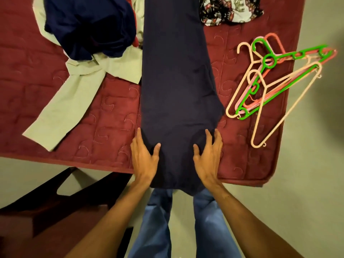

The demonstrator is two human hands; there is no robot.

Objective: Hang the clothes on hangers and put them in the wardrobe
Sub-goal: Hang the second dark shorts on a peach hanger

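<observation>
While the navy garment [176, 81] lay along the bed [111, 112], the left hand [144, 157] and right hand [208, 155] pressed its near end with fingers spread, clasping nothing.

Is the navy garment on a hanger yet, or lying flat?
Lying flat, on no hanger. The navy garment stretches along the red quilt, left hand and right hand at its near end; the hangers lie piled apart.
</observation>
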